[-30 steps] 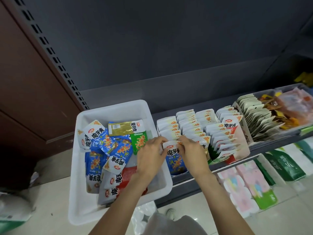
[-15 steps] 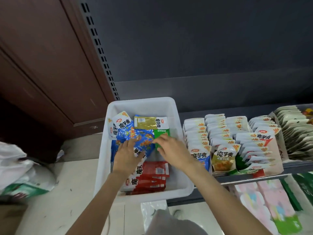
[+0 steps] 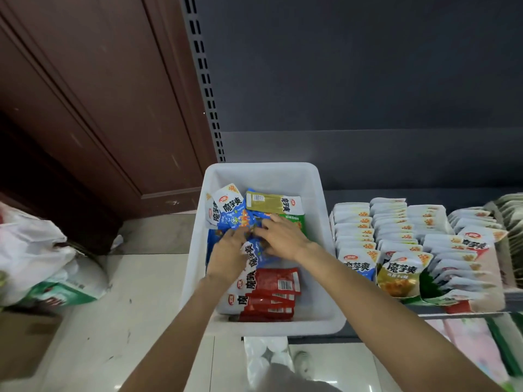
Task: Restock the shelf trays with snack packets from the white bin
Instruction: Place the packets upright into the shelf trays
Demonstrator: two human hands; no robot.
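Inside the white plastic bin, both hands had left the shelf trays, where a second earlier they seated a blue packet, and now worked the loose blue snack packets: the left hand and right hand curled over them, though a firm grip could not be confirmed. That suggested another pickup. Red packets lay nearer; the packed white tray rows stood just right, fairly full.
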